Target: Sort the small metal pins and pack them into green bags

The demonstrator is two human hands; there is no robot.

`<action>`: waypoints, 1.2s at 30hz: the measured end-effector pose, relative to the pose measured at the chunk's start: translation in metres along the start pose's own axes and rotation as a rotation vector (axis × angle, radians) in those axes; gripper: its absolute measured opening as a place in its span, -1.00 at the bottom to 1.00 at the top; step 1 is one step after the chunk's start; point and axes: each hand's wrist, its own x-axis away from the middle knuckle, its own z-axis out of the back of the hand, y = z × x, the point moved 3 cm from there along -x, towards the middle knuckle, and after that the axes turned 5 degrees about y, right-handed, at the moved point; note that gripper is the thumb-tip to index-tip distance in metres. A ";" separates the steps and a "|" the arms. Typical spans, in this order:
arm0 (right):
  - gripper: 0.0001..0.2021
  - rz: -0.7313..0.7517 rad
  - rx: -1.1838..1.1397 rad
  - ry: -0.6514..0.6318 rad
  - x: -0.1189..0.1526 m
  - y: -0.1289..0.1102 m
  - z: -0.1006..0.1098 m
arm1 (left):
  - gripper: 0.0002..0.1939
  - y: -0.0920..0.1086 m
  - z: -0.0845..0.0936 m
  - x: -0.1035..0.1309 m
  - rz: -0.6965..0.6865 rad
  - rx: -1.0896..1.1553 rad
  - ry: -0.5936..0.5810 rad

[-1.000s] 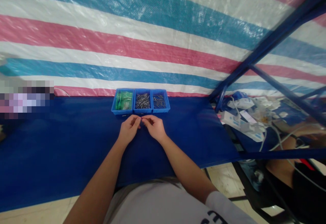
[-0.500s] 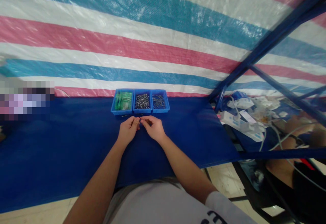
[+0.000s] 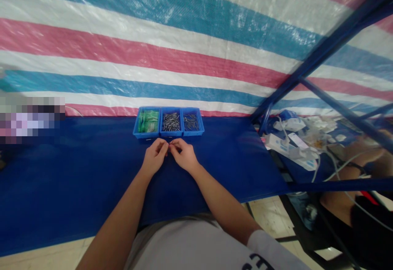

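Observation:
My left hand [image 3: 155,155] and my right hand [image 3: 184,154] meet fingertip to fingertip over the blue table, just in front of three joined blue bins. Both are closed in a pinch; whatever lies between the fingertips is too small to name. Green packets [image 3: 148,121] fill the left bin. The middle bin holds many short metal pieces [image 3: 171,122], and the right bin holds thin dark metal pieces [image 3: 190,122]. A thin dark item [image 3: 151,139] lies on the table by the front of the bins, beyond my left hand.
The blue table [image 3: 76,176] runs left and right, backed by a striped sheet [image 3: 184,61]. A blue metal frame [image 3: 325,51] rises at the right. Beyond it, a power strip [image 3: 288,151], cables and bags lie on another surface, near a person's arm [image 3: 353,163].
My hands stay together by the bins, with only slight shifts of the fingers. The person's arm at the right has moved a little.

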 end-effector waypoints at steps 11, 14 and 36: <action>-0.80 -0.193 -0.255 0.049 -0.005 0.012 -0.002 | -0.78 0.003 -0.002 0.000 -0.059 -0.106 0.003; -0.75 -0.160 -0.121 0.031 -0.004 0.007 0.001 | -0.73 0.005 0.000 0.000 -0.049 -0.146 0.017; -0.83 -0.024 0.039 0.012 -0.013 0.008 0.002 | -0.74 0.000 0.016 0.000 0.122 -0.077 0.485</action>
